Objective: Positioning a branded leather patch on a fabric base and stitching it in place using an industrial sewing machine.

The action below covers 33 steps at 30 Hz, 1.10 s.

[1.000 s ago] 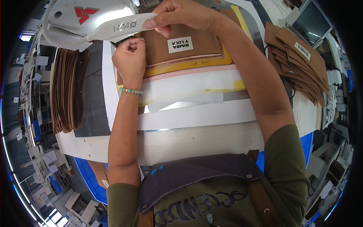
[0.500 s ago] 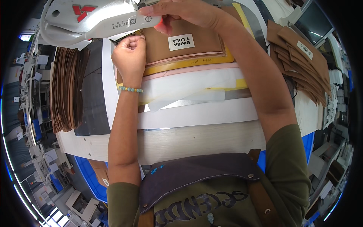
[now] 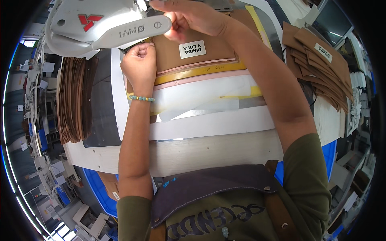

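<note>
A white machine (image 3: 70, 30) is cut off above. Between a brown pile (image 3: 315, 66) and a brown stack (image 3: 75, 100) lies the brown panel (image 3: 219, 46), its far-left corner hidden behind a paddle-shaped bar (image 3: 132, 33). The right hand (image 3: 197, 18) is half curled above it, the left hand (image 3: 139, 64) folded at its edge; any grip I cannot tell.

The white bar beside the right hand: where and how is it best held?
Likely grip the white bar by its broad, rounded end, coming from the right: it narrows toward the left, and this end points right, close to the right hand.
</note>
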{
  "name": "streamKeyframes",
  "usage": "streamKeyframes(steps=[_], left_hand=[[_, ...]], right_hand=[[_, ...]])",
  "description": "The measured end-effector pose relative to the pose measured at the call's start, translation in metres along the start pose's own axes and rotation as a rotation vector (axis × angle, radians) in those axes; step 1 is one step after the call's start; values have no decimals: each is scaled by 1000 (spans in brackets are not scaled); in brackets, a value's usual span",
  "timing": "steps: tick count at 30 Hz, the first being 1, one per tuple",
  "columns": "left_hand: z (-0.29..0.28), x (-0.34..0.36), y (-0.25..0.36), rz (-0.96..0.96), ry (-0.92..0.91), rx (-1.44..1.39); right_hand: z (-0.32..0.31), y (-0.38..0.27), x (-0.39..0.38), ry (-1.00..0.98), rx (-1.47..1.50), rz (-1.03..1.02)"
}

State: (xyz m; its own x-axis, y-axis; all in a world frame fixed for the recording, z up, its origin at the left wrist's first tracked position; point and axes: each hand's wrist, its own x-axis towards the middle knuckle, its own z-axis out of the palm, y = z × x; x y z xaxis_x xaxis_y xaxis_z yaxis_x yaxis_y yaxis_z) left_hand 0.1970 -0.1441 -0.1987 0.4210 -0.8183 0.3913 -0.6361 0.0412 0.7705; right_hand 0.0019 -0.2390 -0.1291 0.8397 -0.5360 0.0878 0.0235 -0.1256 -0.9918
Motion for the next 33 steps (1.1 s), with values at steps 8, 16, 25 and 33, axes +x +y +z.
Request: streamKeyframes(steps=[8,16,25,33], left_hand=[[0,-5,1,4,11,-55],[0,-8,7,93,41,29],[0,-7,9,256,85,165],[-9,-9,-2,95,-179,-208]], right_hand=[[8,52,16,214,-291,12],[10,46,14,211,-325,20],[7,44,13,183,-314,13],[6,14,-4,54,-1016,-69]])
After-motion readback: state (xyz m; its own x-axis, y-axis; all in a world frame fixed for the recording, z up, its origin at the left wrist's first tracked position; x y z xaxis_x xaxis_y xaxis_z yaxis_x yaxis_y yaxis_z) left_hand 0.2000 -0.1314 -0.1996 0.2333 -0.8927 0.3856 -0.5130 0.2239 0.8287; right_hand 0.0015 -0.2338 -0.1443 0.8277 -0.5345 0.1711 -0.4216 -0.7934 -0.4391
